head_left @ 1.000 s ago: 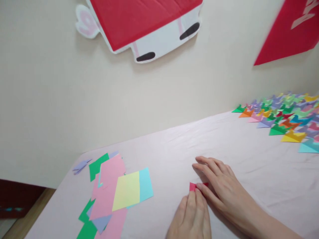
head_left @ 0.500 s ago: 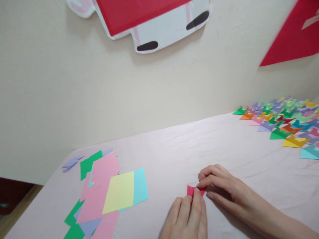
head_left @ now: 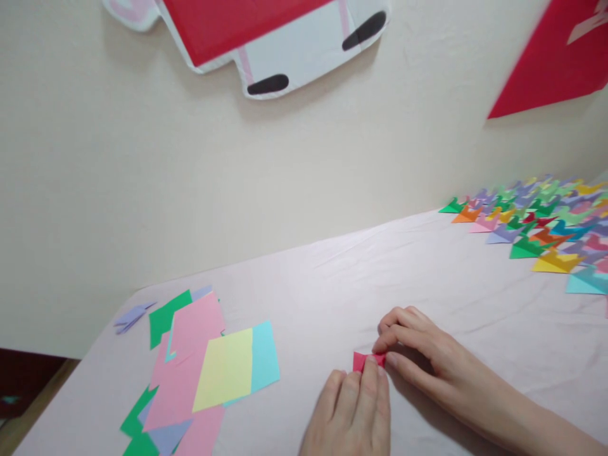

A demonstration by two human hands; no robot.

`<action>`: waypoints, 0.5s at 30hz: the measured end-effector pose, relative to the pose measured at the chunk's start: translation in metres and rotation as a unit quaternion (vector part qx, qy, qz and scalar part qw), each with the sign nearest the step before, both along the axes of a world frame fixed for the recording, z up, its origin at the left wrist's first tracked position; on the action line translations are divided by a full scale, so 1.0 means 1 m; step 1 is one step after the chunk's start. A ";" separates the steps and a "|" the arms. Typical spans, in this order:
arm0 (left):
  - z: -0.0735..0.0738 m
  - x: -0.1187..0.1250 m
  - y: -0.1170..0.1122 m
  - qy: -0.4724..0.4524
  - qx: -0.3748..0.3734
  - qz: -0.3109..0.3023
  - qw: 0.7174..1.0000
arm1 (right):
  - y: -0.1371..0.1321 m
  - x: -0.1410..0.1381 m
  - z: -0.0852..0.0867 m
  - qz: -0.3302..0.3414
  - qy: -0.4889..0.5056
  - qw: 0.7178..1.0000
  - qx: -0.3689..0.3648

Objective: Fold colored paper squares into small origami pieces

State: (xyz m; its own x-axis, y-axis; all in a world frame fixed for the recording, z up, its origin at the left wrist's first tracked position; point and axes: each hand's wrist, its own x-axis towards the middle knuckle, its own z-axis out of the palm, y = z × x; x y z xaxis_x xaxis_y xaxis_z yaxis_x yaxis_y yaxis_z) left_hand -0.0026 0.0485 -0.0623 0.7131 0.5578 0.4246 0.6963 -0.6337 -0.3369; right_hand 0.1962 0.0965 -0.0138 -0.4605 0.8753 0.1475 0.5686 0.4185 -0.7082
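Note:
A small piece of red folded paper (head_left: 360,360) lies on the cloth, partly hidden by my fingers. My left hand (head_left: 354,408) holds it down from the near side, its fingertips pressed onto the paper. From the right, my right hand (head_left: 418,351) pinches the paper's right end between thumb and forefinger. How the folds run under the fingers cannot be made out.
To the left lie loose sheets of coloured paper, among them a yellow sheet (head_left: 225,364) and a pink sheet (head_left: 173,386), near a folded lilac paper (head_left: 134,316). Many folded paper birds (head_left: 544,244) stand at the right. A wall (head_left: 285,183) rises behind the table.
My right thumb has come up to the paper's right end, closing the gap to the forefinger. The left hand keeps pressing. The whole view has shifted slightly.

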 end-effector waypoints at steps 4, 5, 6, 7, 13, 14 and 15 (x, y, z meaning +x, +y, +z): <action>0.006 0.003 0.002 -0.018 -0.023 0.006 1.000 | -0.001 -0.007 -0.003 -0.039 -0.019 0.999 0.023; 0.008 0.004 0.003 -0.030 -0.024 0.005 0.999 | 0.000 -0.009 -0.005 -0.047 -0.017 0.998 0.027; 0.009 0.005 0.004 -0.041 -0.025 0.003 0.999 | 0.000 -0.009 -0.005 -0.055 -0.010 0.998 0.028; 0.010 0.006 0.005 -0.050 -0.024 0.001 0.998 | 0.001 -0.009 -0.006 -0.064 0.001 0.998 0.027; 0.012 0.009 0.007 -0.065 -0.027 0.012 0.997 | 0.001 -0.002 -0.006 -0.073 0.049 0.996 0.005; 0.012 0.009 0.006 -0.061 -0.026 0.015 0.998 | 0.000 -0.001 -0.006 -0.066 0.046 0.997 0.002; 0.011 0.009 0.005 -0.052 -0.023 0.018 0.998 | 0.000 -0.001 -0.007 -0.059 0.040 0.997 0.000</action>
State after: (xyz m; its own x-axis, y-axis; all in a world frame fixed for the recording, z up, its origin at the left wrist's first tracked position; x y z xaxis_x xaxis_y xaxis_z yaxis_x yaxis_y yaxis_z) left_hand 0.0062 0.0531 -0.0509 0.6448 0.6036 0.4689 0.7493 -0.6201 -0.2322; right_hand 0.1953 0.0964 -0.0207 -0.3405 0.9229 0.1799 0.5554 0.3518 -0.7535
